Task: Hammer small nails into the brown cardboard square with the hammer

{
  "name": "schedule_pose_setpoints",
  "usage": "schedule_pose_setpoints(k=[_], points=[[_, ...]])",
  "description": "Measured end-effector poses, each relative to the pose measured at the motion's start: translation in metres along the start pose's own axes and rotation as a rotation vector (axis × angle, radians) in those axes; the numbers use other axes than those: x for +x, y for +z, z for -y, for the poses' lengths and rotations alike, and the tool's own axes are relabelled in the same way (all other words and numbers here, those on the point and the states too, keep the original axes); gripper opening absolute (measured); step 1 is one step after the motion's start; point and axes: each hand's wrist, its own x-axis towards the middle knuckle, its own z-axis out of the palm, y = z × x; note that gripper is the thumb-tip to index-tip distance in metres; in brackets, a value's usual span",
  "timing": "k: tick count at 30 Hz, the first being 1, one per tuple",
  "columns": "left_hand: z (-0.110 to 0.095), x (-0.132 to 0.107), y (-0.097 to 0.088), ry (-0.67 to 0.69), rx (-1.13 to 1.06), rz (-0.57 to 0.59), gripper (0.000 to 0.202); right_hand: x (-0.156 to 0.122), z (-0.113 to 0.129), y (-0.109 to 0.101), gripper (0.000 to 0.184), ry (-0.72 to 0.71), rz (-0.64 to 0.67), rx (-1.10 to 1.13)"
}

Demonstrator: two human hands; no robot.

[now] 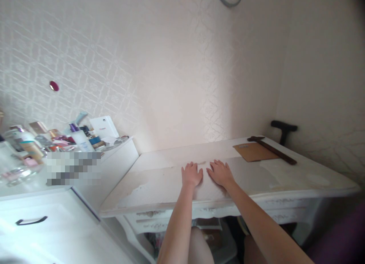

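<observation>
Both of my hands lie palm down on a white table [154,182] with a worn, patchy top. My left hand [192,174] rests near the middle of the tabletop, fingers stretched forward, holding nothing. Close beside it, my right hand [221,173] also lies flat with its fingers apart and nothing in it. Farther right, a brown kraft-coloured sheet or thin notebook [251,153] lies flat, nearest to my right hand but apart from it. A dark brown hammer [278,151] lies across its right edge, head toward the wall.
At left stands a white drawer cabinet [42,237] crowded with bottles and jars, among them a white bottle with a purple top [81,138] and a white box [104,127]. A black T-shaped handle [283,127] rises behind the table's right end. Patterned wall [176,85] backs the table.
</observation>
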Motion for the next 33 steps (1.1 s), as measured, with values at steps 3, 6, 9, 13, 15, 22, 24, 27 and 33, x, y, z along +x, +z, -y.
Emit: schedule_pose_setpoints(k=[3,6,9,13,15,22,24,27,33], points=[[0.0001,0.0002,0.0003,0.0,0.006,-0.002,0.046,0.0,0.0001,-0.0004,0.049,-0.001,-0.001,0.0],[0.0004,0.0005,0.0007,0.006,0.015,-0.007,0.045,0.0004,-0.0003,0.0001,0.049,-0.002,-0.004,0.002],[0.0004,0.0005,0.001,0.012,0.016,-0.011,0.045,0.0009,-0.0007,0.0011,0.049,-0.003,-0.008,0.002],[0.0001,0.0002,0.0007,0.009,0.009,-0.011,0.045,0.0007,-0.0007,0.0015,0.049,-0.005,-0.01,-0.001],[0.0,0.0001,0.0006,0.005,0.007,-0.009,0.044,0.0004,-0.0006,0.0012,0.049,-0.004,-0.01,-0.001],[0.0003,0.0004,0.0011,0.005,0.011,-0.003,0.047,0.0002,-0.0005,0.0011,0.049,-0.004,-0.012,0.006],[0.0003,0.0005,0.0012,0.006,0.014,-0.004,0.046,0.0006,-0.0007,0.0014,0.049,-0.002,-0.011,0.006],[0.0001,0.0005,0.0009,0.004,0.012,-0.003,0.046,0.0009,-0.0009,0.0014,0.048,-0.001,-0.008,0.006],[-0.0004,-0.0002,-0.0001,0.005,-0.004,-0.007,0.046,0.0006,-0.0011,0.0015,0.048,-0.005,-0.009,0.003]])
